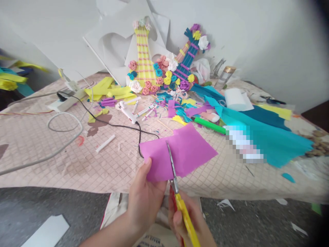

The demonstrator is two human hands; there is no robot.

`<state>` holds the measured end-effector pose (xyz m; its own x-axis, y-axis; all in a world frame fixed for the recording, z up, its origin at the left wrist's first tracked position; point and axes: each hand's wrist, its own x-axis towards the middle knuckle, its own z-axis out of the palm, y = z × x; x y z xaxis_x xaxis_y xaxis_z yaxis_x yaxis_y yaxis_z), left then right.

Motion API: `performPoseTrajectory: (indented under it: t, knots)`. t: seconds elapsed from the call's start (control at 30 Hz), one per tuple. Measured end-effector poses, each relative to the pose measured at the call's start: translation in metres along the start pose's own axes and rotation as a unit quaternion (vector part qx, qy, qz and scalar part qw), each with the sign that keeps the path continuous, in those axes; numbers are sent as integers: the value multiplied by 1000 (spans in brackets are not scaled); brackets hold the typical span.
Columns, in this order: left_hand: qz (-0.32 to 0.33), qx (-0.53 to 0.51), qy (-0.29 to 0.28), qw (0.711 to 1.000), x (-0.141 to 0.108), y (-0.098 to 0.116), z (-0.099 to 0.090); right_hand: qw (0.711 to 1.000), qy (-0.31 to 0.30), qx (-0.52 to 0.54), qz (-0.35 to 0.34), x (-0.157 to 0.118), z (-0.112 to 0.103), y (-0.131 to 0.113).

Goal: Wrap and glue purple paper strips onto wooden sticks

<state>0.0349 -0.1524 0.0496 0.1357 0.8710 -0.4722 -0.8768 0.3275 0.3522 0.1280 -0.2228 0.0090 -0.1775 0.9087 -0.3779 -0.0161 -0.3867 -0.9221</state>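
My left hand (pixel 146 193) grips a purple sheet of paper (pixel 195 151) by its near left part, thumb on top and fingers beneath. In my right hand (pixel 190 216) is a pair of scissors (pixel 184 209) with one yellow and one red handle. One blade lies over the purple sheet, pointing away from me; the other blade is mostly hidden, probably under the paper. The sheet looks split or creased along the blade, but I cannot tell how far any cut runs. Both hands are at the table's front edge, above my lap.
Two paper-flower-trimmed guitars, one yellow (pixel 144 58) and one blue (pixel 189 63), lean at the back. A white glue gun (pixel 127 111) with a black cord lies mid-table among paper scraps. Teal paper (pixel 267 133), a green cutter (pixel 209 125) and a white roll (pixel 235 99) sit right.
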Motion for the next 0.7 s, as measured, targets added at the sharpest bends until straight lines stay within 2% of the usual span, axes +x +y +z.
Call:
performPoseTrajectory:
  t: [0.17,0.37,0.57,0.7]
  knots:
    - [1,-2,-10,1000,1,-1,-4,1000,21,6,2,-1,3,-2]
    - [4,11,8,1000,1,0,-4,998,49,8,-39,3,5,-1]
    - [12,14,-10,1000,1,1,-8,999,17,19,-20,3,0,2]
    - [13,15,-9,1000,2,1,-7,999,22,3,-23,1,-1,1]
